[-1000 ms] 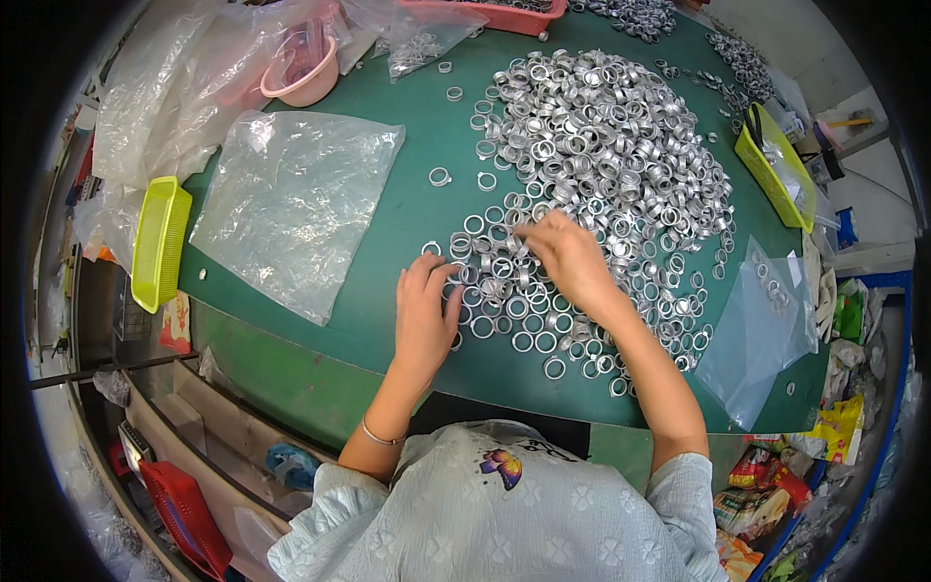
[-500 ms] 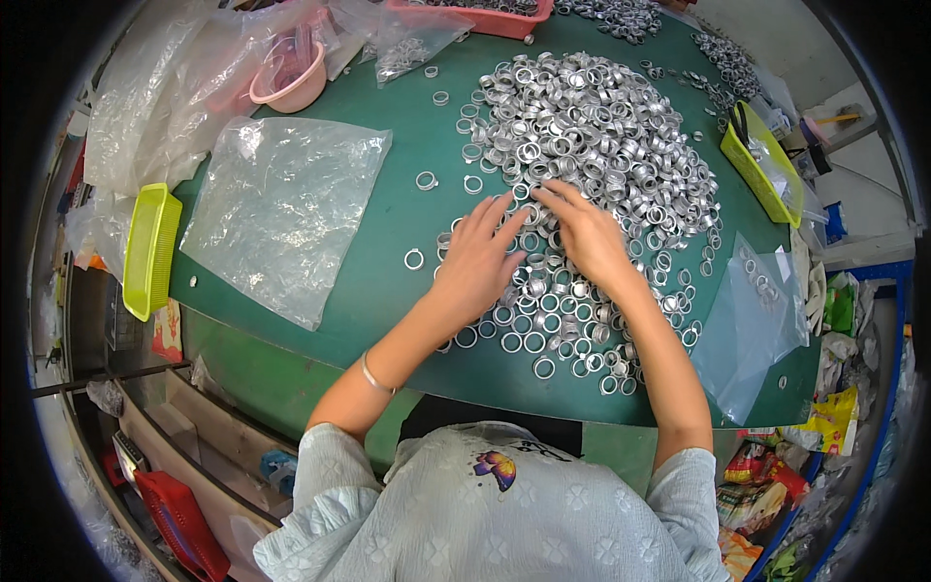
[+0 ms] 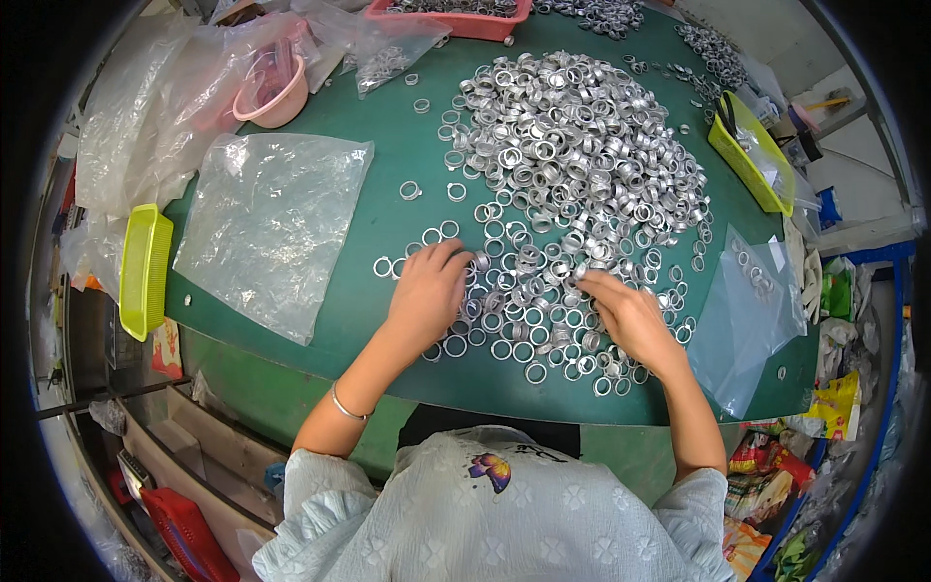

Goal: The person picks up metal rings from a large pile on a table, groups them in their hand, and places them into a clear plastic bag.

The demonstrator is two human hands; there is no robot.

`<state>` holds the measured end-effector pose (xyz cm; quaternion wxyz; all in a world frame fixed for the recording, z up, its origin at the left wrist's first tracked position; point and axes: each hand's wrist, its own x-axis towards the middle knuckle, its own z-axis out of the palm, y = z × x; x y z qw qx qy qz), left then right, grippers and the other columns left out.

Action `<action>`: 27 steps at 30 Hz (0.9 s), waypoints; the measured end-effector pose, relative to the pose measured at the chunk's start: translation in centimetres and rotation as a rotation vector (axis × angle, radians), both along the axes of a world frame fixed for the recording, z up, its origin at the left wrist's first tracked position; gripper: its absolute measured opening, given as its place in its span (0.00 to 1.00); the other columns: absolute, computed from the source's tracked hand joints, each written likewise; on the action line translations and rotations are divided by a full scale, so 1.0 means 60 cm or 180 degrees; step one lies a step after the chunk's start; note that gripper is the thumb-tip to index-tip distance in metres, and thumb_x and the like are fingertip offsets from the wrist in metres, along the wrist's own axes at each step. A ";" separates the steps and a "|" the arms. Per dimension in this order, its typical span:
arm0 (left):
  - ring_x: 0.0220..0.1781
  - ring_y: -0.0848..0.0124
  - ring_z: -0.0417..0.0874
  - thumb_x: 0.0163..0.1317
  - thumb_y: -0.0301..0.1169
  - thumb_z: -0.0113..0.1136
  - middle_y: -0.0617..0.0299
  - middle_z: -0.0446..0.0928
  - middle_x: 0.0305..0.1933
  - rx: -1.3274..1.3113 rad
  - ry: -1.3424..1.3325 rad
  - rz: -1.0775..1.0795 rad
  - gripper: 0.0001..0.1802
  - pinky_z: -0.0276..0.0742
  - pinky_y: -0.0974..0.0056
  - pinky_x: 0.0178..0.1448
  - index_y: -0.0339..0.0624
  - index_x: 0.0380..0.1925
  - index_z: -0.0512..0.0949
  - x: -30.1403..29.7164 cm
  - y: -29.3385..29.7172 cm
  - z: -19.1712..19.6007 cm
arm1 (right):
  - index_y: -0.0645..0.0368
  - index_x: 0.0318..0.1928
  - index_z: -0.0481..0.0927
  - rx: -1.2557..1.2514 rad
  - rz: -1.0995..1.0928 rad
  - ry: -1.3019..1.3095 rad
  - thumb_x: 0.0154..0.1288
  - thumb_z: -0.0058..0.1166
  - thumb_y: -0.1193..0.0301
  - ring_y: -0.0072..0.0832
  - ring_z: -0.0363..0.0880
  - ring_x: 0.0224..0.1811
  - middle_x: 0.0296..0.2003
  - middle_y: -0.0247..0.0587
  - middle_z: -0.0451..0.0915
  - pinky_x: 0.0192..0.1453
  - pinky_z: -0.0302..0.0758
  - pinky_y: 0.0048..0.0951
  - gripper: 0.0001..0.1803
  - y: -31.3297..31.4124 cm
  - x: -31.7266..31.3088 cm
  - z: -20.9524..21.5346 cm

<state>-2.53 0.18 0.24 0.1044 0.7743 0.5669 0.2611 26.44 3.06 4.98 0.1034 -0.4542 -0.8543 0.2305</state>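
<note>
A big heap of small silver metal rings (image 3: 582, 145), many with a little tab, covers the middle and right of the green table. Looser rings spread from it toward the near edge. My left hand (image 3: 430, 291) is at the left border of these looser rings, its fingers bent and closed on a metal ring (image 3: 481, 261) at the tips. Over the near part of the spread, my right hand (image 3: 630, 315) pinches with its fingertips at a metal ring (image 3: 581, 274), partly covered by the fingers. Both thumbs are largely hidden.
A flat clear plastic bag (image 3: 272, 233) lies on the left, beside a yellow-green basket (image 3: 145, 272). A pink bowl (image 3: 276, 97) and a red tray (image 3: 456, 23) stand at the back. Another yellow-green basket (image 3: 752, 155) and a plastic bag holding rings (image 3: 747, 310) are at the right.
Both hands have drawn back from the heap's near edge toward me and moved apart, the left one leftward, the right one rightward. More loose rings now lie between them.
</note>
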 end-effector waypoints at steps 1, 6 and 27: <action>0.53 0.56 0.73 0.56 0.23 0.57 0.55 0.72 0.53 0.0059 -0.0042 0.0117 0.14 0.68 0.55 0.56 0.38 0.45 0.76 -0.004 -0.003 -0.002 | 0.60 0.45 0.80 -0.0072 0.0054 0.0189 0.57 0.52 0.81 0.43 0.81 0.42 0.49 0.41 0.80 0.44 0.78 0.38 0.14 0.000 0.006 0.004; 0.60 0.53 0.69 0.55 0.23 0.58 0.53 0.70 0.57 0.0276 0.0091 0.0402 0.16 0.64 0.50 0.61 0.40 0.46 0.76 0.003 -0.009 0.007 | 0.63 0.42 0.81 -0.0255 -0.0431 0.0592 0.58 0.53 0.81 0.44 0.80 0.40 0.39 0.44 0.81 0.46 0.75 0.39 0.11 0.020 0.016 0.018; 0.58 0.59 0.71 0.54 0.22 0.60 0.62 0.73 0.50 0.0027 -0.0154 0.0178 0.14 0.48 0.33 0.69 0.42 0.41 0.73 0.041 -0.061 0.009 | 0.58 0.43 0.82 -0.0124 -0.0066 0.0261 0.55 0.52 0.81 0.40 0.82 0.40 0.47 0.38 0.82 0.40 0.78 0.35 0.15 -0.051 0.060 0.011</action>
